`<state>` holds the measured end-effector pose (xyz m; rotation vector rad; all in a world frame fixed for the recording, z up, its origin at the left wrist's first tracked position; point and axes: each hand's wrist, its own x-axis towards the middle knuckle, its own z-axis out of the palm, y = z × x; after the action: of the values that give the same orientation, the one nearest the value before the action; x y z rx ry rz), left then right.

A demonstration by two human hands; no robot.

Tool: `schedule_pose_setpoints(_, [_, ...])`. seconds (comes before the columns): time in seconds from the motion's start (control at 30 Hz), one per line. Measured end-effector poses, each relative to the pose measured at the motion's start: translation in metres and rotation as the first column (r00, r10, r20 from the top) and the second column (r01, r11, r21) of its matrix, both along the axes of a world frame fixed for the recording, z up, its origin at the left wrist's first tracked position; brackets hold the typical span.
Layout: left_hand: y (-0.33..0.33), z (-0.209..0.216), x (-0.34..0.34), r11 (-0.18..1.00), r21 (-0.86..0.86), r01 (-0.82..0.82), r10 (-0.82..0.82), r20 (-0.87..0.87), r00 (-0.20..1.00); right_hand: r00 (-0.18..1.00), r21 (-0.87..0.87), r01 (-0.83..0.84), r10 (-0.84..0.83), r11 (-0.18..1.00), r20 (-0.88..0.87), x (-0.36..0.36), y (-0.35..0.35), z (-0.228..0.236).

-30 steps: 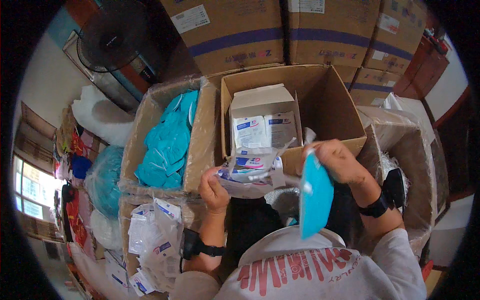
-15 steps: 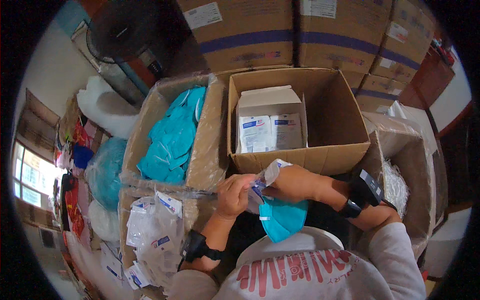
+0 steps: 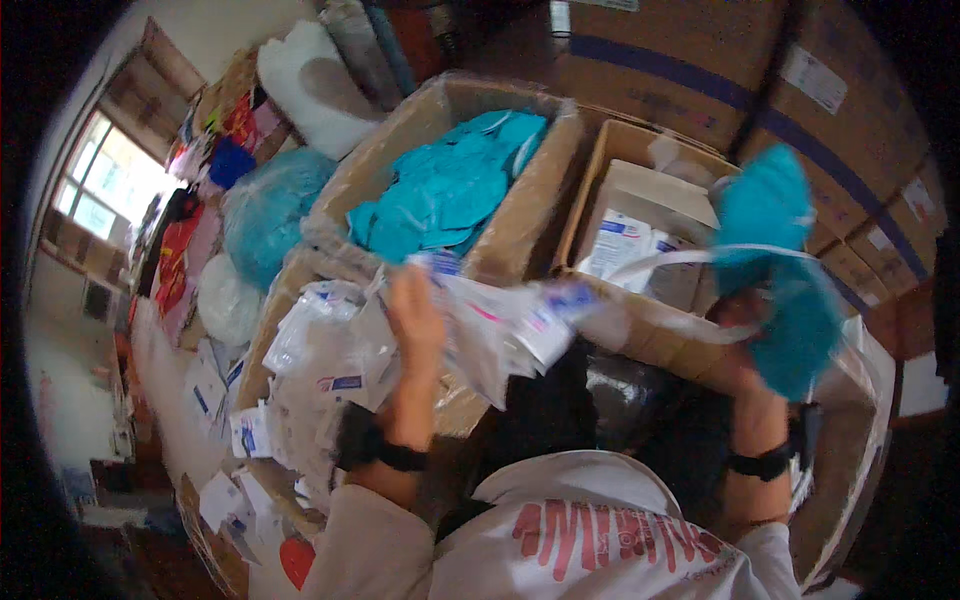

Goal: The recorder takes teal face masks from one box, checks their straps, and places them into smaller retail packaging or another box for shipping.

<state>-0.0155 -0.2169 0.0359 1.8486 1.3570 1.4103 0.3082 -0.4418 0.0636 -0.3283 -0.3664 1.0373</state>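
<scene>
My right hand is raised on the right, closed on a teal face mask. The mask is blurred by motion, and its white elastic straps loop out to the left. On the left, my left hand is upright, with a clear plastic packet with white and blue print trailing from its thumb side to the right. The packet seems pinched there, though blur hides the exact grip. Below and left of that hand, a carton holds a heap of similar crumpled packets.
Behind my left hand stands a plastic-lined carton of teal masks. To its right, an open carton contains a smaller white box with printed packets. Stacked cartons rise at the back right. Bagged teal items lie at the left.
My hands have moved apart, the right one carrying the teal mask up and right, the left one keeping the packet and moving left. The view has turned left.
</scene>
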Motion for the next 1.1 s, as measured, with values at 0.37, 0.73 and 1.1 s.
schedule_pose_setpoints(0.37, [0.057, -0.116, -0.206, 0.962, 0.273, 0.016, 0.233, -0.851, 0.47, 0.959, -0.475, 0.22, -0.099, 0.852, 0.267, 0.058, -0.058, -0.044])
schedule_pose_setpoints(0.73, [0.105, -0.196, -0.289, 0.802, -0.216, -0.557, 0.314, -0.641, 0.7, 0.886, -0.634, 0.324, 0.01, 0.702, 0.464, 0.012, -0.027, -0.001])
schedule_pose_setpoints(1.1, [-0.054, 0.018, 0.082, 0.371, -0.206, 0.905, -0.688, 0.594, 0.417, 0.778, -0.581, 0.153, 0.265, 0.8, 0.569, -0.037, -0.008, 0.01])
